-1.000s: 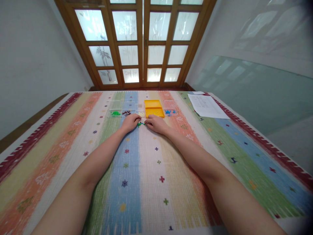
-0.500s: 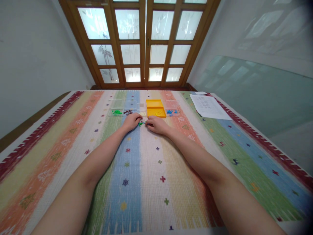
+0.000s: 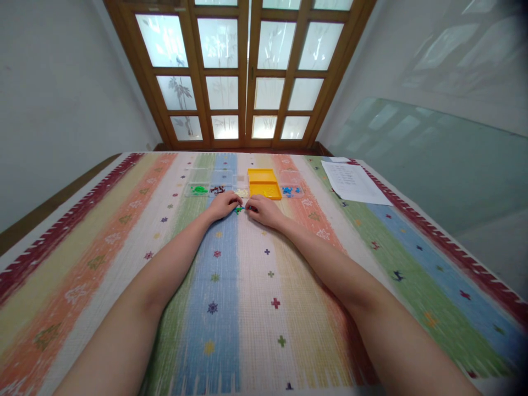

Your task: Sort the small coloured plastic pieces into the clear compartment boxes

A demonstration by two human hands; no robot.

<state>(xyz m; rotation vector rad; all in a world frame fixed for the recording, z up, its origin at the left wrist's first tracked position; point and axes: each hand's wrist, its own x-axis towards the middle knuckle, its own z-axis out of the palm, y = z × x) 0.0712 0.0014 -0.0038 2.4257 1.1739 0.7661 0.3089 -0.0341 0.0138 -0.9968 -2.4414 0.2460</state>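
Green-and-blue cluster of tiny pieces (image 3: 238, 210) sits between the two hands. Left to right around it: green pieces (image 3: 200, 189) in a clear box at ten o'clock; the left hand (image 3: 224, 205) at nine, fingers curled inward (whether they grip anything cannot be told); the right hand (image 3: 263, 209) at three, fingers bent, their hold equally unclear; an open yellow case (image 3: 264, 175) toward one o'clock; blue pieces (image 3: 291, 191) past two.
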